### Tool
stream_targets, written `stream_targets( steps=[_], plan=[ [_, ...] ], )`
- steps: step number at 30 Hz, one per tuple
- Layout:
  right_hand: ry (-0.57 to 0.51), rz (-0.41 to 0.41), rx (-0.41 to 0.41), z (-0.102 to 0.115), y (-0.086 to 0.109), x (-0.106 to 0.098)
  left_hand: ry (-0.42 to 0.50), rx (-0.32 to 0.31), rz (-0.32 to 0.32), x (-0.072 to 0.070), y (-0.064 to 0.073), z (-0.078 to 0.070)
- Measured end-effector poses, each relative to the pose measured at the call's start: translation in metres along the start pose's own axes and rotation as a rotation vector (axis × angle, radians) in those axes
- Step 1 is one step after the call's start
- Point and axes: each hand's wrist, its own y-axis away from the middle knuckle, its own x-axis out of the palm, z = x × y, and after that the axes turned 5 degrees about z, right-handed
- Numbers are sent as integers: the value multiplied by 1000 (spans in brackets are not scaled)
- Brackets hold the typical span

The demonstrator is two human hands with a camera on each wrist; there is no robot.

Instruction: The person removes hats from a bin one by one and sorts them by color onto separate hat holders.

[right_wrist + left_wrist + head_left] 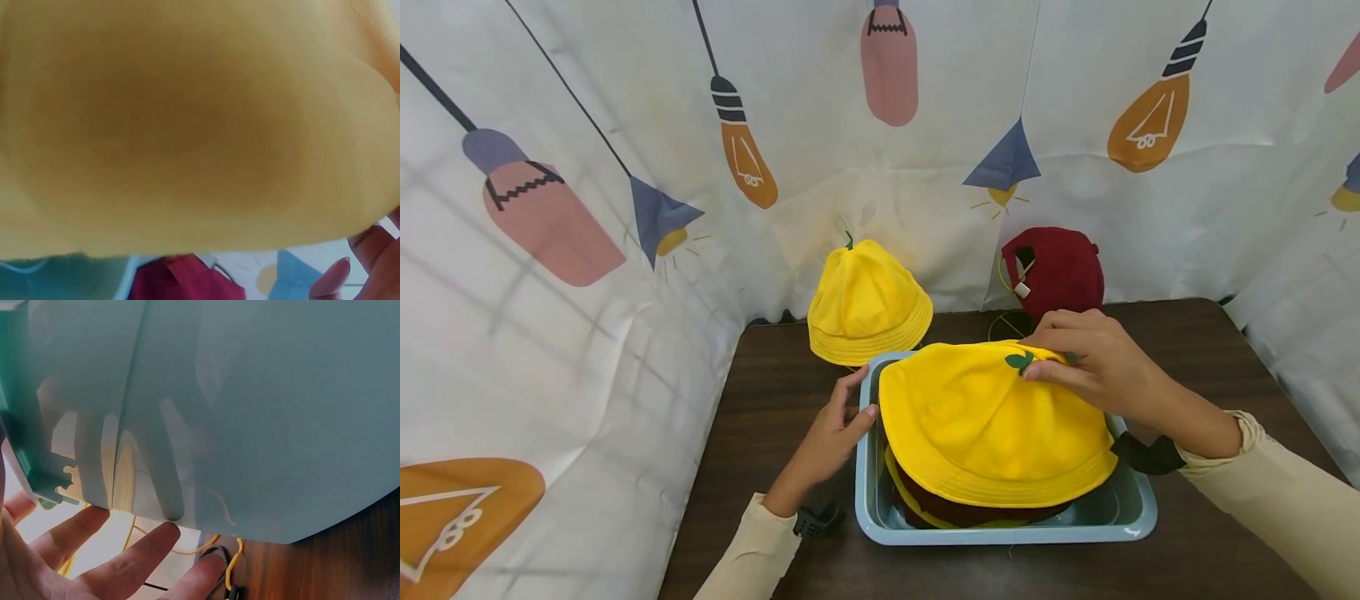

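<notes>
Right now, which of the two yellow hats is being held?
The yellow hat in the bin, pinched by the right hand; the yellow hat behind stands untouched.

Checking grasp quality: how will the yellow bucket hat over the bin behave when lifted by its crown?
The yellow hat is probably floppy: it bunches where the right hand pinches. Likely light. Its brim may sag over the blue bin.

Open counter lies right of and in front of the bin; the yellow hat caps its opening. Behind it, a second yellow hat and a red cap stand against the curtain, which closes off the left side
</notes>
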Motion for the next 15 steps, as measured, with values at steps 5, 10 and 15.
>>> stream_targets(
  steps=[5,10,15],
  plan=[
    [-56,-16,-27,-2,-5,-14,-1,-17,-11,1,0,1],
    [-66,-19,-40,-1,-14,-29,5,-21,-10,1,0,1],
    [-27,-33,3,3,-28,-44,11,-12,-6,1,0,1]
  ],
)
